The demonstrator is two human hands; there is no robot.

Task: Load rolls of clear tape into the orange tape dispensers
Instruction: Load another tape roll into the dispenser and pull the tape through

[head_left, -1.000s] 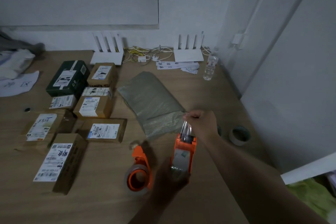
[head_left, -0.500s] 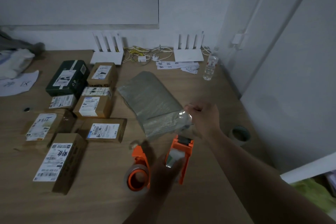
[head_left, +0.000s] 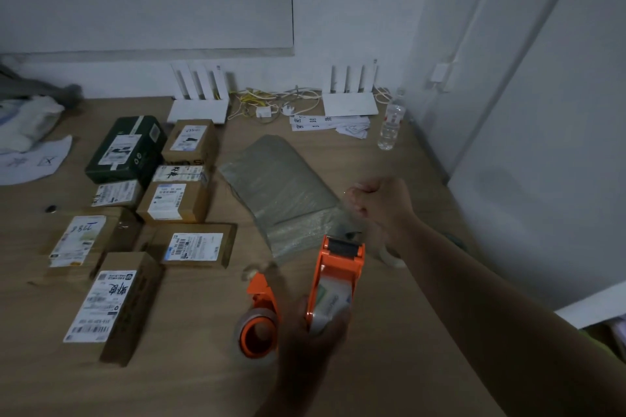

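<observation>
With your left hand (head_left: 315,332) gripping the loaded dispenser (head_left: 335,281) just right of the second dispenser (head_left: 259,322), keep your clenched right hand (head_left: 379,203) drawing the tape straight over the blade.

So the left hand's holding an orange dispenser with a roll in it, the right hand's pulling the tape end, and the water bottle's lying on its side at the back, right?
Not quite. The head view shows the water bottle standing upright at the back. The rest holds: left hand grips the orange dispenser, right hand is closed above it.
</observation>
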